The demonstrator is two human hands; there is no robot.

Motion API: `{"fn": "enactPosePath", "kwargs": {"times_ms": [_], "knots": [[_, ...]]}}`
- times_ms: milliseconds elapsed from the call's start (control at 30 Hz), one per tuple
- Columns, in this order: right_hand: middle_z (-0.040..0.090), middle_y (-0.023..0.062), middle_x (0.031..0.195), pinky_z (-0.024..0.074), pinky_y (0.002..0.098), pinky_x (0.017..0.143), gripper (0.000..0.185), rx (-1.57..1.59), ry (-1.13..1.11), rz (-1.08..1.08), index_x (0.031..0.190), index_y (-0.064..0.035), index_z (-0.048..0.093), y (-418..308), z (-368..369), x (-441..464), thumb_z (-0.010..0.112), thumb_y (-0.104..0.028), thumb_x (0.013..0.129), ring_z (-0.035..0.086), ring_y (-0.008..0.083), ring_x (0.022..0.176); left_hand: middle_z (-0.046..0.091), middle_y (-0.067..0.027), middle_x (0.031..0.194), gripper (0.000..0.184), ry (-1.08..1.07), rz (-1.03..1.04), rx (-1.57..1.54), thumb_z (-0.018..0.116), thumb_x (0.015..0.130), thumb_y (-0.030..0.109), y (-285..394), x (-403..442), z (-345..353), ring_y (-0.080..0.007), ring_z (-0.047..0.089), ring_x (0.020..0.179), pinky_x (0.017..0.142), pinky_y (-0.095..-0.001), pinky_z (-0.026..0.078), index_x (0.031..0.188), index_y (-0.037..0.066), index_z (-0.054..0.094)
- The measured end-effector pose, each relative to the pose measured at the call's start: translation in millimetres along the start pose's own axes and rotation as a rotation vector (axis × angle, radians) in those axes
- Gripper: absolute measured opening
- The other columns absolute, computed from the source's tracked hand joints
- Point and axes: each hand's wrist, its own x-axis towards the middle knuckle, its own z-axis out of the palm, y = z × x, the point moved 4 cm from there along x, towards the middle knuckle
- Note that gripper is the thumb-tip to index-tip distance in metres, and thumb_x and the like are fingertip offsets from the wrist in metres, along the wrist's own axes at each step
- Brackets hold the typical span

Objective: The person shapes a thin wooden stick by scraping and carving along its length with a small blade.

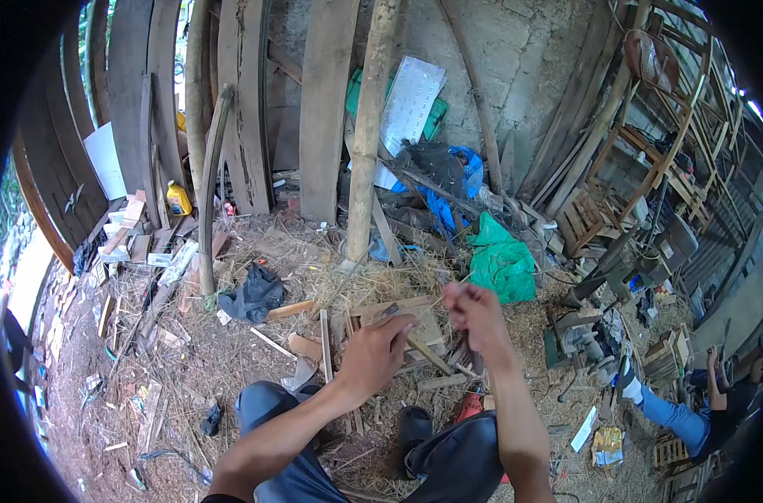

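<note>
Both hands are raised in front of the knees, over scattered wood pieces. My left hand (375, 354) has its fingers bent together around a small, thin item that I cannot make out. To its right and a little higher, my right hand (475, 317) is closed, fingers curled and pinched, and what it holds, if anything, is too small to name. A gap separates the two hands. Below and between them lies a narrow wooden stick (429, 354), among boards on the straw-covered ground.
A black cloth (254, 293) lies at left, and a green plastic sheet (502, 260) behind my right hand. A wooden post (366, 142) stands ahead. Wooden chair frames (620, 180) are piled at right. Another person (687, 415) sits at far right. Near my feet is a black sandal (414, 436).
</note>
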Motion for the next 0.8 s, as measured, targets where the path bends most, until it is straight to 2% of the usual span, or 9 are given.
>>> {"fn": "enactPosePath", "kwargs": {"times_ms": [133,200,267,300,367,500,600,667,800], "knots": [[0.057,0.0001,0.072,0.0278,0.0187,0.043,0.015,0.167,0.275,-0.133,0.09,-0.0028,0.061,-6,-74,17,0.057,-0.017,0.092,0.039,0.0045,0.049,0.064,-0.0195,0.086,0.014,-0.003,-0.05,-0.019,0.055,0.087,0.004,-1,-5,-11,-0.0381,0.062,0.073,0.061,-0.0419,0.049,0.1,0.002,0.061],[0.056,-0.0003,0.072,0.0281,0.0187,0.043,0.014,0.173,0.232,-0.131,0.091,-0.0036,0.06,-9,-75,10,0.057,-0.017,0.092,0.039,0.0047,0.049,0.063,-0.0195,0.084,0.013,0.006,-0.084,-0.048,0.055,0.087,0.004,-8,-4,-14,-0.0378,0.062,0.072,0.061,-0.0416,0.048,0.099,0.002,0.062],[0.056,-0.0011,0.07,0.0293,0.0192,0.042,0.016,0.114,0.193,-0.114,0.093,-0.0041,0.058,-11,-61,2,0.055,-0.02,0.094,0.039,0.0051,0.048,0.063,-0.0162,0.074,0.014,0.059,-0.044,-0.019,0.057,0.089,0.005,-20,-3,-13,-0.0212,0.054,0.05,0.049,-0.0319,0.042,0.101,0.001,0.064],[0.056,-0.0011,0.07,0.0293,0.0192,0.042,0.016,0.111,0.185,-0.111,0.093,-0.0041,0.058,-9,-46,-2,0.055,-0.02,0.094,0.039,0.0051,0.048,0.063,-0.0162,0.074,0.014,0.066,-0.048,-0.017,0.057,0.089,0.005,-20,-3,-13,-0.0212,0.054,0.05,0.049,-0.0319,0.042,0.101,0.001,0.064],[0.055,-0.0011,0.067,0.0313,0.0196,0.043,0.021,-0.093,0.1,-0.2,0.091,-0.0026,0.057,-10,-14,-10,0.053,-0.023,0.095,0.042,0.0051,0.049,0.063,-0.02,0.077,0.011,0.083,-0.021,-0.048,0.055,0.088,0.007,-16,0,-11,-0.0375,0.06,0.066,0.058,-0.0417,0.046,0.095,0.001,0.062],[0.055,0.0009,0.066,0.0319,0.0192,0.046,0.022,-0.169,-0.132,-0.168,0.101,-0.0022,0.056,0,15,-14,0.052,-0.023,0.096,0.043,0.0043,0.052,0.062,-0.0203,0.078,0.011,0.064,-0.057,-0.085,0.055,0.089,0.008,-16,3,-7,-0.038,0.06,0.066,0.057,-0.0423,0.046,0.095,0.001,0.062],[0.058,0.0026,0.07,0.029,0.0187,0.045,0.022,-0.113,-0.184,-0.07,0.105,-0.002,0.057,3,41,-24,0.053,-0.021,0.096,0.039,0.0035,0.051,0.064,-0.0171,0.077,0.013,0.059,-0.079,-0.049,0.058,0.088,0.006,-19,4,-5,-0.0266,0.059,0.058,0.057,-0.0339,0.046,0.099,0.001,0.063],[0.06,0.0033,0.074,0.0284,0.0187,0.044,0.02,-0.037,-0.238,0.03,0.102,-0.0017,0.06,5,51,-28,0.055,-0.02,0.095,0.037,0.0028,0.05,0.063,-0.0198,0.08,0.011,0.122,0.031,-0.049,0.055,0.088,0.006,-15,4,-5,-0.0387,0.06,0.067,0.058,-0.0438,0.046,0.097,0.003,0.061],[0.06,0.0023,0.074,0.0277,0.0184,0.043,0.019,0.0,-0.211,0.09,0.102,-0.0022,0.06,6,47,-25,0.057,-0.019,0.094,0.037,0.0021,0.049,0.063,-0.0194,0.08,0.013,0.086,-0.057,-0.046,0.055,0.088,0.006,-11,0,-6,-0.0387,0.061,0.07,0.059,-0.0436,0.046,0.099,0.002,0.06]]}}
